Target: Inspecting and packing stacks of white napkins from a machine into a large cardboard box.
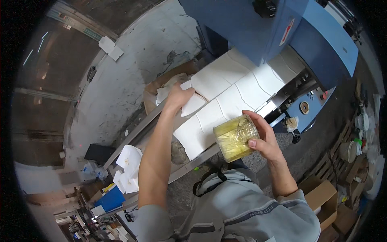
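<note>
At 8 o'clock a flat black panel point(98, 152) lies near a smooth blue bin point(111, 200). Above them, at 10 o'clock, stands a scuffed, patchy plaster wall point(141, 60). Crumpled white paper point(128, 161), soft and creased, sits at 8 o'clock by a straight metal rail point(131, 141). A brown cardboard box point(150, 96) is at 10 o'clock, just beyond the left hand.

The left hand point(179, 97), at 11 o'clock near the middle, has its thumb over the end of a white paper stack point(192, 105); its other fingers are partly hidden, so I cannot tell whether they grip it. Two rows of white sheets point(242, 94), with wavy seams, run from the middle toward 1 o'clock, their ends under a blue metal machine point(258, 32).

At 4 o'clock, near the middle, a squarish yellow packet point(236, 138) in shiny, wrinkled clear wrap is grasped in the fingers of the right hand point(264, 139), thumb on its face. Grey floor point(284, 147) lies open beyond that hand, up to a slatted wooden pallet point(335, 150) at 3 o'clock.
</note>
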`<act>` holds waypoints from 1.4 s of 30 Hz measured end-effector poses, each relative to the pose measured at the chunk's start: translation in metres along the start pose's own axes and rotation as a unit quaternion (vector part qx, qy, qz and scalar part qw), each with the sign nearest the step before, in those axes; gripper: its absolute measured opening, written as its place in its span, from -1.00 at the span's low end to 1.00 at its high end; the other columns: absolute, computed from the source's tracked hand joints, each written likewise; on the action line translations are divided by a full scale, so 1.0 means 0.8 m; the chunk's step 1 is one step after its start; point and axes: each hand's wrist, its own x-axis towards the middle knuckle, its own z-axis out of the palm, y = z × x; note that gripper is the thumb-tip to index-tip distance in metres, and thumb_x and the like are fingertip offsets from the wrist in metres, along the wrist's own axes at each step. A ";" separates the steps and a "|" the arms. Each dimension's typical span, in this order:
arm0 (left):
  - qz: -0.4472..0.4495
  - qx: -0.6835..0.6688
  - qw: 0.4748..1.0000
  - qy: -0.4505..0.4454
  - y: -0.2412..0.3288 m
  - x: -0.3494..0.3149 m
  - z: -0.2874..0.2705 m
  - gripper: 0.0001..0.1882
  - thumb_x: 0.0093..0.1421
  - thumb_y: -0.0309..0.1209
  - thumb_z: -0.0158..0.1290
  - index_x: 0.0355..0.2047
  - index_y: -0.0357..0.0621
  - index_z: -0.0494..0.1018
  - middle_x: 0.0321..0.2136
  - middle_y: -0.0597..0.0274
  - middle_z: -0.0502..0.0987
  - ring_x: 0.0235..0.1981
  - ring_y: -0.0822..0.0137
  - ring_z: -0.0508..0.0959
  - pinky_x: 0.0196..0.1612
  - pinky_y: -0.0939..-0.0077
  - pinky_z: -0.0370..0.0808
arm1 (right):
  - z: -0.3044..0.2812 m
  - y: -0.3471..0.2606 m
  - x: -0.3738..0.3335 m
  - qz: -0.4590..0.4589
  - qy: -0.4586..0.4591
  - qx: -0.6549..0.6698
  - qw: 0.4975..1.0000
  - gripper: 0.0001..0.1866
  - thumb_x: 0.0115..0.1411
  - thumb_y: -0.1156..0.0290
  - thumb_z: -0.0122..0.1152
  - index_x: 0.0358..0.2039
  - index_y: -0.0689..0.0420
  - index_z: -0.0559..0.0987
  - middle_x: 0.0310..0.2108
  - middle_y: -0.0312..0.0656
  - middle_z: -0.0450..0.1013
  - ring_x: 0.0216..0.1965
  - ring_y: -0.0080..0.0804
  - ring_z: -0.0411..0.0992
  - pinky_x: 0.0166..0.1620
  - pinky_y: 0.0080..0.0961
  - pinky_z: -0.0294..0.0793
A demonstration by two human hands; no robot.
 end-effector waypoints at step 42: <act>0.000 -0.398 0.917 0.016 -0.241 -0.078 -0.090 -0.36 0.04 -0.57 -0.03 0.20 -0.13 0.23 -0.14 0.25 0.51 -0.26 0.39 0.59 -0.32 0.50 0.61 | 0.011 0.011 0.047 0.070 -0.037 0.015 0.997 -0.02 -0.15 0.23 0.36 0.28 0.31 0.17 0.09 -0.01 0.29 0.12 -0.26 0.29 0.21 -0.41 0.20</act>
